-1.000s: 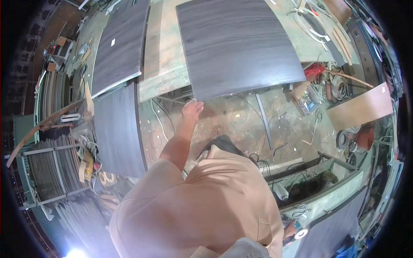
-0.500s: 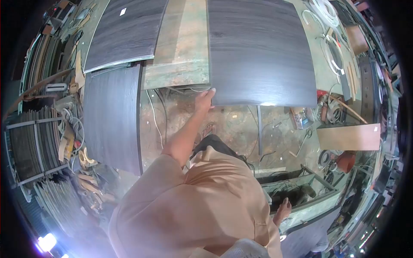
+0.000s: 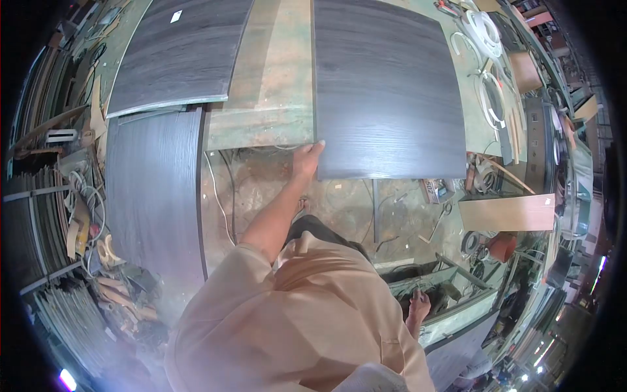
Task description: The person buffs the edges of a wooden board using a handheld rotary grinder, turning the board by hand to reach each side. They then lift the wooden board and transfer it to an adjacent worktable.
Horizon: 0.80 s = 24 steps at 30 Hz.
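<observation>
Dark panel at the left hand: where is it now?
In the head view, upper right of centre, the dark panel overhangs the worktop, its left edge at the left hand.

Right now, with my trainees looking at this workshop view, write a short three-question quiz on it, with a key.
1. Which of the person's hands touches the large dark-grey wood-grain panel at top centre?
2. True or false: the flat tan rectangular board shows in the picture's right half.
3. Fill in: a small white rectangular label sits on a second dark-grey panel at the picture's upper ____.

Key: 1. The left hand. 2. True. 3. left.
</observation>
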Available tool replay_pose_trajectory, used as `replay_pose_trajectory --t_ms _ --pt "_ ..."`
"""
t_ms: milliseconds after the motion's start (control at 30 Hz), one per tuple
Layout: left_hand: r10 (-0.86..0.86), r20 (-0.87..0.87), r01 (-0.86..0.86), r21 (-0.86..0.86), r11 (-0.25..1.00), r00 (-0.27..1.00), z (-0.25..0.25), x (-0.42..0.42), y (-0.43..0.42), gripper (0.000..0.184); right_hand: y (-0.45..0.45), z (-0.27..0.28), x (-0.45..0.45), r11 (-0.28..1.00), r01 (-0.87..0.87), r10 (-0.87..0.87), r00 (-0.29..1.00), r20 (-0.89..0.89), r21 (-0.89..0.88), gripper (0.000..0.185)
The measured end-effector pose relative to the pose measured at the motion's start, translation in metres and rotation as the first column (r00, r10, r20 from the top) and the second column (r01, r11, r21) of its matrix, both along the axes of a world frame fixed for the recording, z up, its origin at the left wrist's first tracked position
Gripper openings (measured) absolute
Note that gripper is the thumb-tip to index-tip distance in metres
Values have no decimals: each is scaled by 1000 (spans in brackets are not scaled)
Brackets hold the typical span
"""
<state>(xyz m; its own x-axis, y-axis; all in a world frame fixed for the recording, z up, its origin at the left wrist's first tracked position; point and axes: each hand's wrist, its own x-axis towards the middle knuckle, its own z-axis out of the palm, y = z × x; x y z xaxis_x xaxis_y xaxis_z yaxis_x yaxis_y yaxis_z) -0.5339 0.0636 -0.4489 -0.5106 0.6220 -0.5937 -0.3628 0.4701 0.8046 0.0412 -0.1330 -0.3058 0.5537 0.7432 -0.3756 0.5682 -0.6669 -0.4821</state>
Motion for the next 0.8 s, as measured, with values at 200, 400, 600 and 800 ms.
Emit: replay_pose_trajectory --t_ms 200,400,600,800 --pt "-15 -162 15 -1 1000 987 22 2 0 53 18 -11 -9 974 -193 211 965 159 -119 44" --pt "-206 -170 190 -110 976 964 4 22 -13 45 26 -23 -23 975 -181 192 978 85 -128 44" --pt "-167 361 218 -106 970 918 81 100 -27 39 43 -25 -44 966 -97 133 982 137 -241 55" --pt "-561 261 589 -41 807 786 -1 146 -23 37 84 -40 -50 967 -76 92 994 53 -244 53"
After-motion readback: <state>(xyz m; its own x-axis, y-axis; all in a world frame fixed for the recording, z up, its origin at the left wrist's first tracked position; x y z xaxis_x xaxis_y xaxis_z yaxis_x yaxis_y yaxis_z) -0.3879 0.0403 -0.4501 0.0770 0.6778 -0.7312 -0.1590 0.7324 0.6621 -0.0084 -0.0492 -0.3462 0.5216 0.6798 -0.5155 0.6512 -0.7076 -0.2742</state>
